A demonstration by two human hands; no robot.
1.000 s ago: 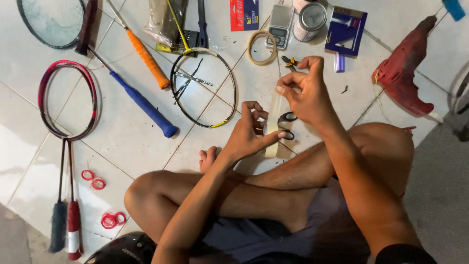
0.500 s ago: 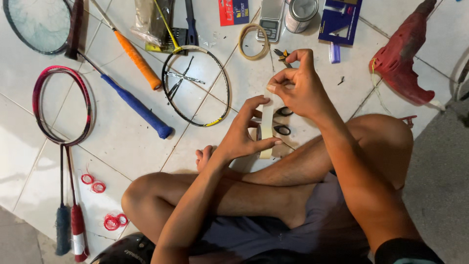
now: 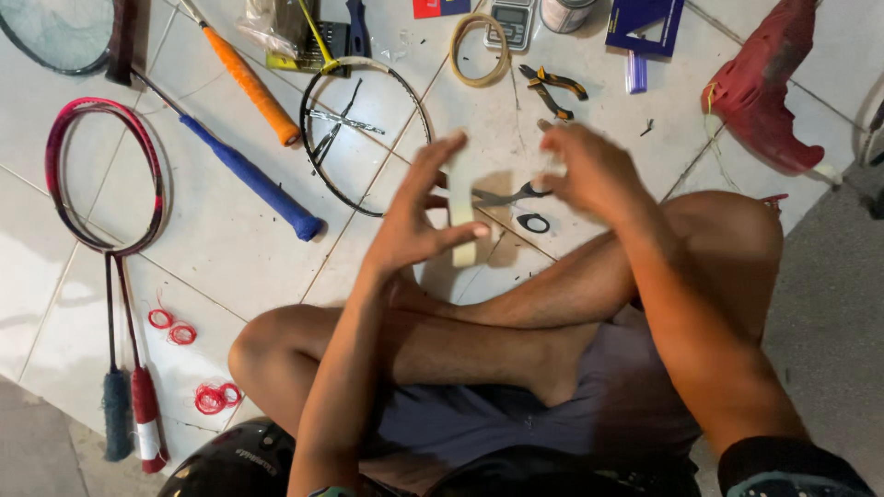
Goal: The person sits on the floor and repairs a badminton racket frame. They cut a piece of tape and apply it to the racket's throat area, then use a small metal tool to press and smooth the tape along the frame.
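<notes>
1. The left hand [image 3: 419, 216] holds a pale cream strip of grip tape [image 3: 461, 212] upright: the thumb presses its lower end from the near side, while the other fingers are spread wide and curved above it.
2. The right hand [image 3: 589, 170] is just right of the tape strip, blurred, fingers loosely curled toward it; whether it pinches the strip's top I cannot tell.
3. Behind the tape strip, on the white tiled floor [image 3: 230, 230], lie scissors [image 3: 511, 196] with black handles, 1 loop showing just right of the strip's lower half.
4. Left of the tape strip lies a bare racket frame [image 3: 368, 138] with broken strings hanging inside its hoop.
5. Further left of the strip lies a blue racket handle [image 3: 253, 179], and above that an orange handle [image 3: 249, 83].
6. Well left of the strip lies a red racket frame [image 3: 106, 175], its shaft running down to a red-and-white grip [image 3: 145, 419] beside a dark grip [image 3: 115, 414].
7. Small red string coils [image 3: 216, 398] lie on the floor, below and left of the strip.
8. Above the strip lie small pliers [image 3: 551, 89] and a tan ring of tape [image 3: 479, 48].
9. Well right of the strip lies a red heat gun [image 3: 764, 92].
10. Below the strip are the person's crossed bare legs [image 3: 479, 331].
</notes>
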